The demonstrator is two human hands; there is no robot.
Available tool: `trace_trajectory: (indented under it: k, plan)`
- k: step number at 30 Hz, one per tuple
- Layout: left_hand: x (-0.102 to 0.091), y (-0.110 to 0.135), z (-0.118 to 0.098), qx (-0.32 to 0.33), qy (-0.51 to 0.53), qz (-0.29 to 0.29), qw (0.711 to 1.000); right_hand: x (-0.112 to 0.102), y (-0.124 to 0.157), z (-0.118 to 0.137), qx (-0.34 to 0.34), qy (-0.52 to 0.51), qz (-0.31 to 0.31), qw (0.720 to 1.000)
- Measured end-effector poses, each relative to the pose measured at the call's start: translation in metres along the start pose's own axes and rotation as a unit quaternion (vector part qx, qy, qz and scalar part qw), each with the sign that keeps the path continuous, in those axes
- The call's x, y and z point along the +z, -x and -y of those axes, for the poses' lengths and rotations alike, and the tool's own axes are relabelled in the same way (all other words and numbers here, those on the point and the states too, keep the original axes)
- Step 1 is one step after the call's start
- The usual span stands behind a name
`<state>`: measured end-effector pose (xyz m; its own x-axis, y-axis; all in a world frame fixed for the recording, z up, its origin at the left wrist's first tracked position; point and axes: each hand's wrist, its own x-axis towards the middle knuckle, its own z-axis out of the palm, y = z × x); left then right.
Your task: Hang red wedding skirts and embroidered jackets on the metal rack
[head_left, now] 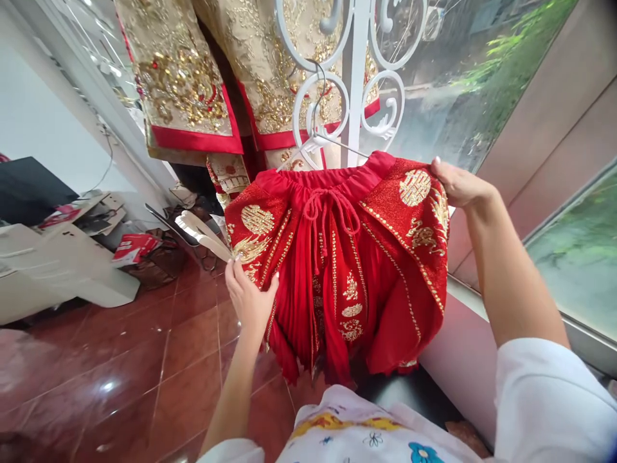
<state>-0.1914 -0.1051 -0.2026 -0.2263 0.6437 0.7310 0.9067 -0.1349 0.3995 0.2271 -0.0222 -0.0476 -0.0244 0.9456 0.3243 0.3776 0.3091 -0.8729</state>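
Observation:
A red skirt hangs before me from a thin wire hanger. It has a gathered waistband, a tied cord bow, pleats and gold embroidery. On its left side, my left hand pinches the embroidered panel, the thumb apart from the fingers. A pale curved object meets these fingertips from behind; I cannot tell whether it touches them. My right hand grips the skirt's upper right edge, thumb in front and the other fingers largely hidden. Between the two hands the skirt is spread wide.
Gold-beaded cream garments with red hems hang behind the skirt. A white scrolled metal rack holds the hanger. Windows line the right side. At left are a white desk, a red box and a tiled floor.

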Motion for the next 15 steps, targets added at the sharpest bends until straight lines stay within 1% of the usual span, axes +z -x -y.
trace_trajectory:
  k: [2, 4, 6, 8, 10, 11, 12, 13, 15]
  plan:
    - [-0.006, 0.007, 0.008, -0.023, 0.018, 0.033, 0.999, 0.011, -0.003, -0.009, 0.017, -0.029, 0.014, 0.999]
    - [-0.016, 0.015, 0.007, -0.056, 0.017, 0.051, 0.997, 0.024, 0.002, -0.016, 0.017, -0.056, -0.019, 0.998]
    - [-0.025, 0.024, -0.005, -0.081, 0.008, 0.043, 0.996, 0.034, 0.012, -0.017, 0.017, -0.089, -0.064, 0.994]
    - [-0.031, 0.033, -0.022, -0.063, 0.023, 0.027, 0.997, 0.039, 0.022, -0.014, 0.019, -0.117, -0.096, 0.988]
    - [-0.030, 0.040, -0.036, -0.009, 0.058, 0.039, 0.998, 0.041, 0.028, -0.010, 0.016, -0.121, -0.101, 0.987]
    - [-0.028, 0.042, -0.040, 0.010, 0.065, 0.059, 0.996, 0.041, 0.030, -0.009, 0.013, -0.105, -0.101, 0.989]
    - [-0.024, 0.042, -0.040, 0.015, 0.059, 0.084, 0.995, 0.040, 0.032, -0.009, 0.011, -0.077, -0.104, 0.992]
    - [-0.020, 0.042, -0.036, 0.004, 0.041, 0.111, 0.993, 0.039, 0.036, -0.010, 0.010, -0.041, -0.110, 0.993]
    - [-0.014, 0.038, -0.020, -0.036, 0.001, 0.154, 0.987, 0.036, 0.054, -0.014, 0.008, 0.028, -0.129, 0.991]
